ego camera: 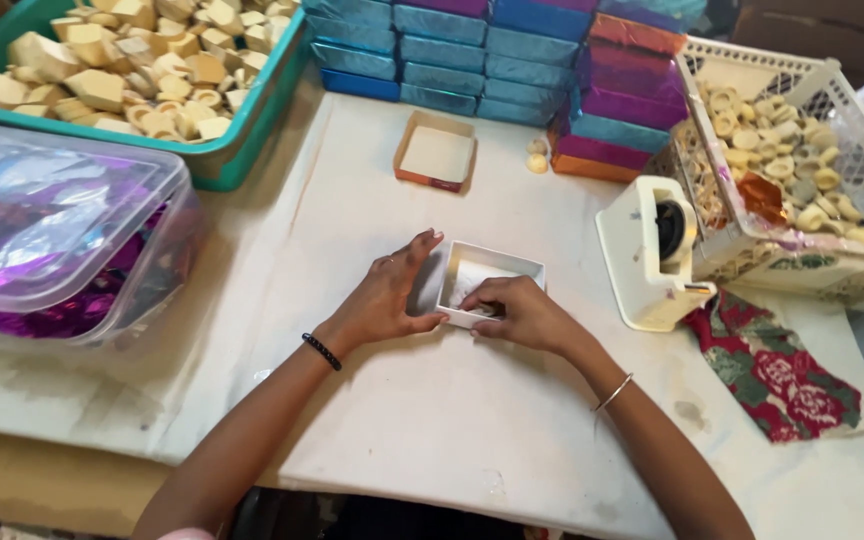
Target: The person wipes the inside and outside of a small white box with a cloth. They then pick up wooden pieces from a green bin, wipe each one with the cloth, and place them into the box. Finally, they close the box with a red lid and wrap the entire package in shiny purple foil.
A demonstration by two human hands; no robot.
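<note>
Small white open box (492, 282) sits mid-surface, just in front of the person. A pale crinkly liner or paper lies inside it, nothing else visible in there. Right hand (524, 312) rests on the near rim, fingers curled together and dipping into the box, pressing on the liner; whether they pinch it, cannot tell. Left hand (389, 295) braces the box's left wall, fingers (422, 245) straight and slightly apart, thumb along the near corner. Not clamped, just steadying.

Progress, as a judgement: box open and lined, no piece in it, no lid on. Filling and closing look undone.

Outward: at 12 o'clock from the box, another shallow open box (436, 152) with orange sides, empty. Just right of it, a couple of loose pale pieces (537, 156). Further at 12, stacks of blue and purple foil boxes (512, 60), closed. At 3 o'clock, cream tape dispenser (655, 255), touching a white lattice basket (852, 270) of small pale ring-shaped pieces. At 4 o'clock, floral red-green cloth (777, 370). At 9 to 10 o'clock, clear lidded tub (62, 235) with purple foil inside. At 11, green crate (242, 140) heaped with tan blocks. White-covered surface (432, 420) under everything.
</note>
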